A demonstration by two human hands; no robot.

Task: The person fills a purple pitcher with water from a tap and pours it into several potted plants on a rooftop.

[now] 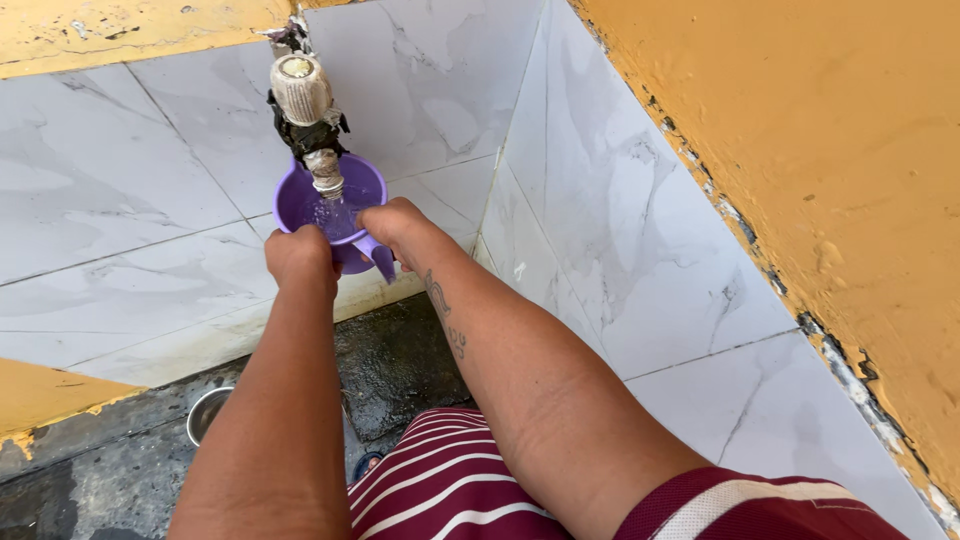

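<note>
Both hands hold a purple plastic mug [300, 200] up under a wall tap [312, 125], so that its open mouth sits right below the spout and catches the thin stream of water falling into it. The tap, with a worn pale knob and a dark body, juts from the white marbled wall tiles [130, 190] at about 12 o'clock from the hands.

The left hand [298, 256] is curled closed on the mug's near rim at about 7 o'clock of the mug, its grip pressed together on the plastic. The right hand [392, 224] closes on the mug at about 4 o'clock, where the purple handle [378, 256] hangs down just beneath the knuckles; its grip is wrapped tight there too. Two hands on opposite sides appear to keep the mug level as it takes on weight.

The mug lies just beyond both grips, touching them, between the hands and the wall.

Down at 7 o'clock of the frame, a small steel bowl [207, 412] rests on the wet dark floor [400, 365], well apart from the hands. Yellow painted wall [800, 150] rises on the right above the tiles.
</note>
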